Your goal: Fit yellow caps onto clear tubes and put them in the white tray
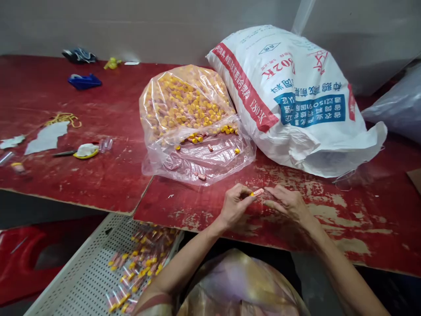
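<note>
Between the thumb and fingers of my left hand (237, 201) is a small pink-and-white patterned piece with a yellow end (258, 192). It points to the right, just above the red tabletop (210, 210). My right hand (287, 202) is at its other end, thumb and forefinger apart; whether a fingertip touches the piece I cannot tell. Beyond my hands lies a clear plastic bag (184, 101) full of similar yellow-ended pieces. A few loose ones, such as a pink piece (201, 177), lie on its flattened mouth.
A big white printed sack (289, 87) leans behind the bag. Below the table edge at left, a white perforated basket (88, 263) holds many yellow-ended clear tubes (141, 267). Scissors (86, 151), paper (48, 137) and a blue tape dispenser (84, 81) lie farther left.
</note>
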The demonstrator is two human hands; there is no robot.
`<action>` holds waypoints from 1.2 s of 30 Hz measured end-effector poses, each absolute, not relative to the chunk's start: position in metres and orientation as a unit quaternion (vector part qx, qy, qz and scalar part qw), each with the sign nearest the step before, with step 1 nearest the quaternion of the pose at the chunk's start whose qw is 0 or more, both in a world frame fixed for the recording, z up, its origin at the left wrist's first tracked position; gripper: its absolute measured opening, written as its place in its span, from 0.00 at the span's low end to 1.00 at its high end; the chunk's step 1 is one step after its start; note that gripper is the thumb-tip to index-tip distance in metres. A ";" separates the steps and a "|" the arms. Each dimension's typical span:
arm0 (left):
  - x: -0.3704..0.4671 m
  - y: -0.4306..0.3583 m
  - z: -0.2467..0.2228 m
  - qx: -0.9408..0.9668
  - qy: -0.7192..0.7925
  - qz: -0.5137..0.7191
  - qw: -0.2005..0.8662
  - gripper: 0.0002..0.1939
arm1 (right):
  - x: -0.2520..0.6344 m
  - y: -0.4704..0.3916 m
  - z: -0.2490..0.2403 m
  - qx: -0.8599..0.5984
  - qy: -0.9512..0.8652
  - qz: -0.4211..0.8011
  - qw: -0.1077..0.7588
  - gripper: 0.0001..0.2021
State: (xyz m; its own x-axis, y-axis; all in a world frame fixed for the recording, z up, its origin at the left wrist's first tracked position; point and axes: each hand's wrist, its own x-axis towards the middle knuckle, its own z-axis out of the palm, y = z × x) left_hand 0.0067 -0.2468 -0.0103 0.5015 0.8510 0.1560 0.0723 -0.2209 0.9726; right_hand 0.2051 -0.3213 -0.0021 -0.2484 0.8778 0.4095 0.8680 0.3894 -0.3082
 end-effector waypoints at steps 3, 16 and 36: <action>0.000 -0.242 -0.008 0.736 0.297 0.362 0.488 0.07 | 0.205 -0.320 0.002 -0.563 -0.795 -0.031 0.224 0.19; 0.007 -0.256 -0.026 0.559 0.335 0.373 0.661 0.12 | 0.193 -0.314 -0.001 -0.556 -0.799 0.102 0.206 0.19; 0.003 -0.260 -0.033 0.340 0.461 0.235 0.785 0.39 | 0.118 -0.320 -0.025 -0.393 -0.882 0.094 0.242 0.18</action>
State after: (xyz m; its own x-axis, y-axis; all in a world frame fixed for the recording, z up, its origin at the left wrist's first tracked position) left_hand 0.0027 -0.2602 -0.0329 0.4648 0.6829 -0.5637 -0.0552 0.6577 0.7513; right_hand 0.1185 -0.3201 -0.0254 -0.5734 0.7392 0.3532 0.6481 0.6730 -0.3564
